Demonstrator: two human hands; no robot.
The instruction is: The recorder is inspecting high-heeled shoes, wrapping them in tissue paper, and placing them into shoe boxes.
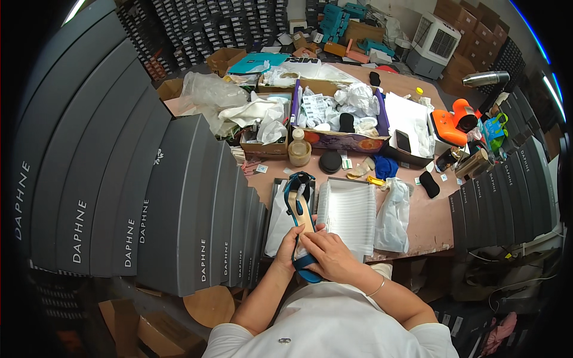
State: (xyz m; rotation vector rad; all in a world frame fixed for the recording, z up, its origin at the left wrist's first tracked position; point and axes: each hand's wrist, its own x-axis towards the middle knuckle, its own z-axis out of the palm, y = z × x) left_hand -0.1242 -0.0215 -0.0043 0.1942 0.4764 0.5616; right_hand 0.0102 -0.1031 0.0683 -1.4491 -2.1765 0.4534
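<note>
A dark blue heeled sandal (308,218) with a beige insole is held in front of my chest, its heel end pointing away from me. Wrapped round its left side is my left hand (287,247), thumb along the edge of the insole. My right hand (328,253) lies across the front of the sandal, its bent fingers pressed on the insole and strap; some fingertips are hidden. Beneath the sandal, an open grey shoe box (279,218) with white paper stands on the table. Beside it lies a box lid (348,218) with a stack of white, ribbed translucent sheets.
Tall stacks of grey shoe boxes (185,197) rise at left, with more (507,197) at right. Behind are a purple carton (340,142) of crumpled paper, a glue jar (299,152), a round black tin (330,162), an orange device (449,127) and a white plastic bag (394,218).
</note>
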